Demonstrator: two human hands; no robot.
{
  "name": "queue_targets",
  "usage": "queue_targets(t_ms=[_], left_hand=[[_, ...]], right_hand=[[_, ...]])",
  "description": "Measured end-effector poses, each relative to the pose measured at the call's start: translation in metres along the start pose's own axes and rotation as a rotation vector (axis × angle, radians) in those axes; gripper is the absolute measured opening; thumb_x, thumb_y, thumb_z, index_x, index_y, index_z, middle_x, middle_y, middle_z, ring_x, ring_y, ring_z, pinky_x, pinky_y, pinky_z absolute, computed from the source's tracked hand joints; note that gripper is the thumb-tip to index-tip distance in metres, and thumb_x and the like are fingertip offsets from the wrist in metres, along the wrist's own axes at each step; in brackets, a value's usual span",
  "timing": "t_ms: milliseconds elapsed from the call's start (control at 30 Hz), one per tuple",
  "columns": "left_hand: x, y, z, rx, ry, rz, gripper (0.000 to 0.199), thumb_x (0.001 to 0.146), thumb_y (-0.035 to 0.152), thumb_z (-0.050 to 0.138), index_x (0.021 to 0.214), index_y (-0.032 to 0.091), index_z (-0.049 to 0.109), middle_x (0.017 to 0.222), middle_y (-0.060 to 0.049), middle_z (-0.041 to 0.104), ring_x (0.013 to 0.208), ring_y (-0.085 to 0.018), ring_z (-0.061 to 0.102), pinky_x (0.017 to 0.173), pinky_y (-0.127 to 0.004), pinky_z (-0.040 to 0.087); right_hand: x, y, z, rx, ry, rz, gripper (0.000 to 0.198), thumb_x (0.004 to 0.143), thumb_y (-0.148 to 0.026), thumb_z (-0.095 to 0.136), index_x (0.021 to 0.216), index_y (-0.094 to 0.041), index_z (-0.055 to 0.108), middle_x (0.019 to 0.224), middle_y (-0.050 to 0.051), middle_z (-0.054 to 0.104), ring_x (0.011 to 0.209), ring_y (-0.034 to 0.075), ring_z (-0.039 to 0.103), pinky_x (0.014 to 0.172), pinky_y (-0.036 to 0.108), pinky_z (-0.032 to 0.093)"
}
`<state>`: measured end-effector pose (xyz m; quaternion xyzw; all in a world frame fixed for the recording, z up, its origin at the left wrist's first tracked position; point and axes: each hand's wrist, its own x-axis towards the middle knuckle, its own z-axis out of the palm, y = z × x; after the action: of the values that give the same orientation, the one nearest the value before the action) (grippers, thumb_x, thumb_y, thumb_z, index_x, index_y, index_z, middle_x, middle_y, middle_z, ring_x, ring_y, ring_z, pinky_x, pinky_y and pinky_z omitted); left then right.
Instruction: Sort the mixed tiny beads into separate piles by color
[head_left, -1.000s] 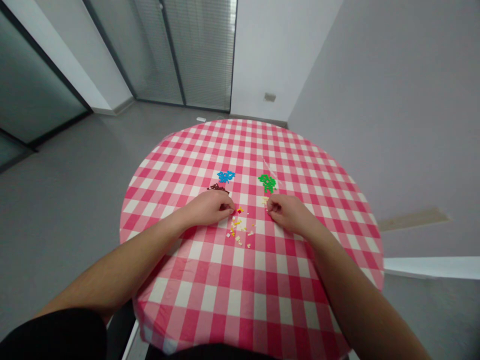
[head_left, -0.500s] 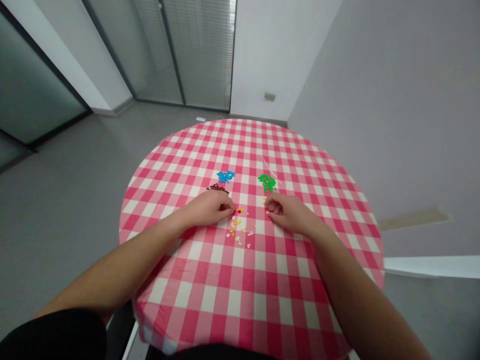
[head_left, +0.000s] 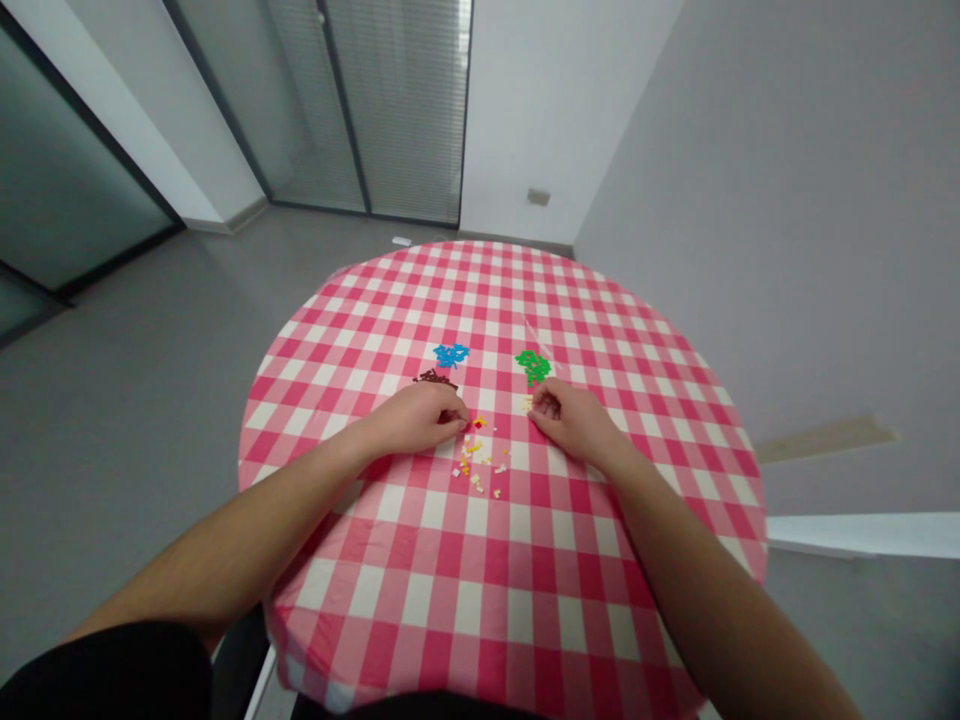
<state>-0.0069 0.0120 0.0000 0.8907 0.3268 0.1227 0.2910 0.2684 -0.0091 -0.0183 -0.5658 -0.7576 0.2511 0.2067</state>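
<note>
My left hand (head_left: 426, 417) rests on the cloth with curled fingers, thumb and forefinger tips together. Whether anything small sits between them is too fine to see. Just right of those fingertips lies a small yellow-and-red piece (head_left: 480, 423). A pile of dark brown pieces (head_left: 435, 377) is partly covered by this hand. My right hand (head_left: 568, 418) is also curled, its thumb and fingertips beside a few pale yellow pieces (head_left: 528, 402); I cannot make out anything in its grip. Scattered white and yellow bits (head_left: 475, 480) lie between and nearer than the hands.
Beyond the hands are a heap of small blue pieces (head_left: 451, 355) and a heap of green pieces (head_left: 533, 367). All lie on a round table with a red-and-white checked cloth (head_left: 465, 600). Glass partitions (head_left: 405, 110) and a white wall stand behind.
My right hand has shifted slightly, its thumb moving up toward the pale yellow pieces. The left hand and the heaps look the same.
</note>
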Motion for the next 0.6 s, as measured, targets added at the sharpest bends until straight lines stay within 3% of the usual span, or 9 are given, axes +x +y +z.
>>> queue_targets(t_ms=[267, 400, 600], left_hand=[[0.0, -0.001, 0.0, -0.004, -0.03, -0.005, 0.017, 0.086, 0.019, 0.059, 0.091, 0.018, 0.075, 0.09, -0.006, 0.075, 0.083, -0.018, 0.066, 0.076, -0.029, 0.048], [-0.001, 0.0, 0.0, 0.003, -0.066, 0.027, 0.017, 0.084, 0.015, 0.062, 0.094, 0.019, 0.076, 0.093, -0.005, 0.075, 0.085, -0.019, 0.066, 0.079, -0.029, 0.048], [0.0, 0.006, -0.001, 0.006, -0.109, 0.053, 0.024, 0.077, 0.006, 0.063, 0.093, 0.019, 0.076, 0.092, -0.004, 0.074, 0.081, -0.016, 0.066, 0.074, -0.025, 0.047]], right_hand=[[-0.003, -0.013, 0.0, -0.049, 0.012, -0.027, 0.004, 0.084, -0.02, 0.06, 0.081, -0.019, 0.058, 0.074, 0.003, 0.065, 0.065, 0.016, 0.058, 0.059, 0.026, 0.041], [-0.008, -0.03, 0.005, -0.075, -0.113, -0.149, 0.006, 0.084, -0.017, 0.06, 0.079, -0.019, 0.064, 0.077, 0.003, 0.068, 0.068, 0.015, 0.059, 0.062, 0.025, 0.04], [-0.01, -0.044, 0.025, -0.15, -0.215, -0.318, 0.02, 0.091, -0.015, 0.055, 0.096, -0.02, 0.073, 0.094, 0.007, 0.072, 0.085, 0.019, 0.063, 0.073, 0.029, 0.044]])
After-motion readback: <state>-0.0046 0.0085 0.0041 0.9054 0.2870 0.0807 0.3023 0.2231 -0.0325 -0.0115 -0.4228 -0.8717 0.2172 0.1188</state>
